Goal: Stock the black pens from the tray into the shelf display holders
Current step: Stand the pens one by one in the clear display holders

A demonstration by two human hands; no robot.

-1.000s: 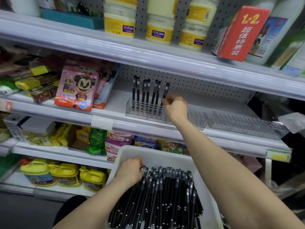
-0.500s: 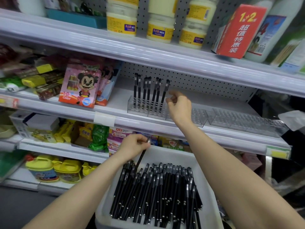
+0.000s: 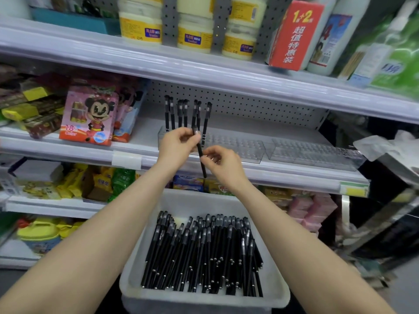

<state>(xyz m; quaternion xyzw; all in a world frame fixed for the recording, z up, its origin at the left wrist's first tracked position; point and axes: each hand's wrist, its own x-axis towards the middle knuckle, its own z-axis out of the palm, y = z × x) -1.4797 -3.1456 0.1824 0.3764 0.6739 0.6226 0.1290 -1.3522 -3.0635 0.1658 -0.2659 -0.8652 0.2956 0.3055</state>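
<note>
Both hands meet at the middle of the frame on one pen (image 3: 200,152). The left hand (image 3: 178,146) pinches its upper end between thumb and fingertips. The right hand (image 3: 224,165) pinches it lower down, the other fingers loosely curled. The pen's long axis runs nearly upright, the top leaning slightly left, the bottom end hanging over the shelf lip (image 3: 272,175).

The clear holder (image 3: 240,148) lies just behind and above the hands, and the right hand is the nearer one to its unfilled holes. The standing pens (image 3: 181,114) fill only its left end. To the right there is plenty of room, and a second holder (image 3: 317,152) further right. The shelf above (image 3: 204,71) looks high enough to lift the pen upright.

The tray (image 3: 204,201) sits at lower centre, with the loose pens (image 3: 201,252) piled lengthwise.
</note>
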